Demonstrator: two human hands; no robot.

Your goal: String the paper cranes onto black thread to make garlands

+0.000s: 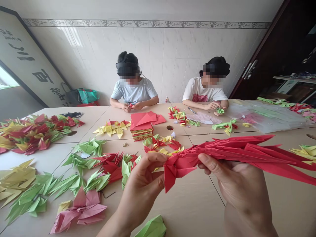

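Basically, red folded-paper bundle (239, 152) held up above table (187, 204) — left hand (146, 184) pinching its left end, right hand (238, 184) clasping its middle. Probably light, springy, easily creased — best gripped at the layered body (212, 150), not the thin tips (301, 177).

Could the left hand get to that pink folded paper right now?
Probably yes: the pink folded paper lies uncovered close by, though the left hand would likely have to let go of the red paper bundle first.
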